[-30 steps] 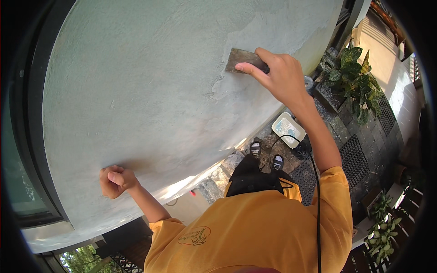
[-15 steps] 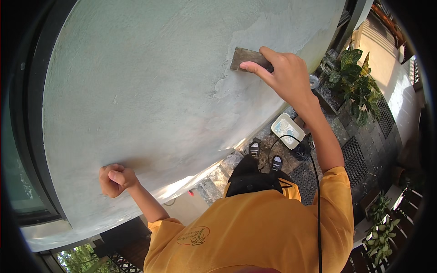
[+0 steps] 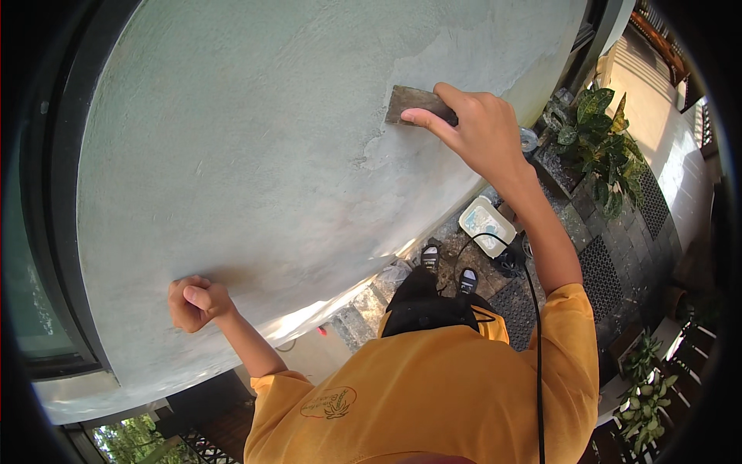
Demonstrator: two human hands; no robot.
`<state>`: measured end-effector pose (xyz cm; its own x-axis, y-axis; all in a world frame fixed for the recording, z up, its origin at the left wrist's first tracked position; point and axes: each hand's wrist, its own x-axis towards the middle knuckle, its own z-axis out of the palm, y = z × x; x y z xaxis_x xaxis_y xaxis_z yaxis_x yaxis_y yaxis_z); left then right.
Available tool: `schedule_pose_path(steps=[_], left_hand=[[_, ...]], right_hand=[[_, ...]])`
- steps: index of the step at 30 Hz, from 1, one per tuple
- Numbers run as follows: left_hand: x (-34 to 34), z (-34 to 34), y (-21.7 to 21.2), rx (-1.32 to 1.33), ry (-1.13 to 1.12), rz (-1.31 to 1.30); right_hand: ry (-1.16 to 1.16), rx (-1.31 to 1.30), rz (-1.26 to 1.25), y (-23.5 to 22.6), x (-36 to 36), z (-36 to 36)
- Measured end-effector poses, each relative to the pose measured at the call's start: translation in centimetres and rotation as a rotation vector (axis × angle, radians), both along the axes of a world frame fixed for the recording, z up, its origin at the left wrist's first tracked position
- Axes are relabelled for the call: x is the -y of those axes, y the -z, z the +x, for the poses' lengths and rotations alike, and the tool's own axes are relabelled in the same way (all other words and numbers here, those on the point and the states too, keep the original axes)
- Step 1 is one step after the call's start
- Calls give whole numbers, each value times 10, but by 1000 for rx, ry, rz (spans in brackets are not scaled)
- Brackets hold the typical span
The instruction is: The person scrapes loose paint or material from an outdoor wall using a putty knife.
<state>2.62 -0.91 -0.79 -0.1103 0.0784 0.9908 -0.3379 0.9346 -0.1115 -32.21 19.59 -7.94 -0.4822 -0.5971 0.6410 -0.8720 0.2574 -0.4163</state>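
My right hand (image 3: 483,130) grips a grey-brown, flat rectangular scraper (image 3: 417,106), thumb along its near side and fingers hidden behind it. The scraper lies against the pale grey-green wall (image 3: 255,155), beside a patch with an uneven, lighter edge. Farther left and lower down, my left hand (image 3: 196,303) is closed in a fist close to the same wall, its thumb folded over the fingers. Nothing shows in that fist.
A cream tray (image 3: 487,225) with whitish-blue residue sits on the floor near my feet. A black cable (image 3: 539,363) hangs down my right side. Leafy plants (image 3: 603,131) stand at the right, and a dark window frame (image 3: 58,178) borders the wall's left side.
The scraper and my right hand have shifted slightly left and down in view. My left fist stays almost in place.
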Motion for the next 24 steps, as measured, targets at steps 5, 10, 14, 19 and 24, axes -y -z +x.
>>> schedule_pose_path(steps=[5,10,14,19,24], left_hand=[[0,2,0,-6,3,13],[-3,-1,-1,3,-5,26],[0,1,0,6,-8,14],[-2,-1,-1,-3,-28,19],[-2,-2,-2,-13,-17,10]], right_hand=[[5,-14,-4,4,-1,2],[2,23,-23,4,2,8],[-5,32,-16,4,1,7],[-9,71,1,10,1,6],[-14,94,4,10,2,4]])
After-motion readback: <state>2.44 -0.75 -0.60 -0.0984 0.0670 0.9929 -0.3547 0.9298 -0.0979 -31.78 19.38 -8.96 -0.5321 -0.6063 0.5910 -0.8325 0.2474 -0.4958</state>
